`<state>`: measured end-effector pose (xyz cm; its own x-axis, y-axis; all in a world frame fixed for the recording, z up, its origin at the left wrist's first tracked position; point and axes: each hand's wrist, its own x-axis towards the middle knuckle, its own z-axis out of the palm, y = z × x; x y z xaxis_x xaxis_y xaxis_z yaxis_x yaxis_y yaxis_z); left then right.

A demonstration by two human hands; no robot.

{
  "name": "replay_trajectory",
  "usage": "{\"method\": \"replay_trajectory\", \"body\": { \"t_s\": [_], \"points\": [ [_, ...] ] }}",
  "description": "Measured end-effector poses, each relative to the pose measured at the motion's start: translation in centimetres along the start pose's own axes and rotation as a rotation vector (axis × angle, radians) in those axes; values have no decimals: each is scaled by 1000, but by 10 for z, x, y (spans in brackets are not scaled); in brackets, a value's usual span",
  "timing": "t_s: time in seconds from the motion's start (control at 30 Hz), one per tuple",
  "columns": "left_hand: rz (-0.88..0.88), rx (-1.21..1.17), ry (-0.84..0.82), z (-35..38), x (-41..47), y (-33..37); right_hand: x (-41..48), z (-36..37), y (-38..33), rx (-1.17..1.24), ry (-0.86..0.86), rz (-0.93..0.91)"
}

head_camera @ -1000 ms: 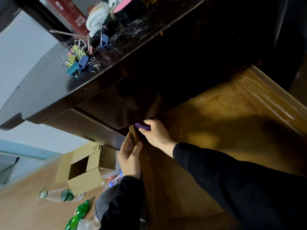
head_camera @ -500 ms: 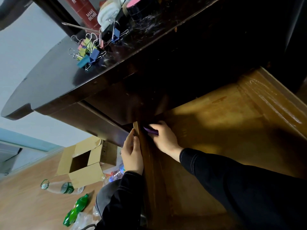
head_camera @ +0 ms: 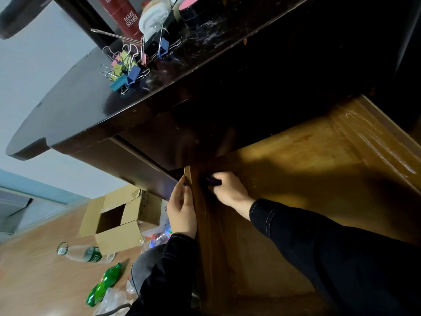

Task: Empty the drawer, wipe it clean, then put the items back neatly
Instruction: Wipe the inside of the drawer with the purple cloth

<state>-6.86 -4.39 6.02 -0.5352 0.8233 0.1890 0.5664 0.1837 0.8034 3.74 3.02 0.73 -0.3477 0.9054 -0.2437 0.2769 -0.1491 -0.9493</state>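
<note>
Since a moment ago the right hand [head_camera: 230,192], pinching a purple cloth [head_camera: 213,181], has slid slightly back from the far left corner of the emptied drawer [head_camera: 296,179], whose side wall the left hand [head_camera: 182,213] grips, so I judge wiping continues.

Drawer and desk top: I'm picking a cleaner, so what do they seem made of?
Drawer: looks like wood, amber and varnished; grain lines and glossy streaks on its wall. Desk top: probably dark lacquered wood or veneer; it mirrors light and shows pale scuffs.
</note>
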Motion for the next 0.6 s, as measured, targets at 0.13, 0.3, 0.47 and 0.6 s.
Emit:
{"method": "replay_trajectory", "body": {
  "t_s": [0.13, 0.3, 0.47, 0.6],
  "points": [
    [-5, 9, 8, 1, 2, -3, -12, 17, -12, 24, 194, -216],
    [-8, -13, -8, 1, 1, -2, -8, 6, 9, -52, 11, -22],
    [-8, -1, 6, 2, 2, -4, -4, 9, -16, 22, 143, -180],
    [3, -12, 4, 1, 1, -2, -12, 12, 1, -17, 106, -165]
  ]
}}
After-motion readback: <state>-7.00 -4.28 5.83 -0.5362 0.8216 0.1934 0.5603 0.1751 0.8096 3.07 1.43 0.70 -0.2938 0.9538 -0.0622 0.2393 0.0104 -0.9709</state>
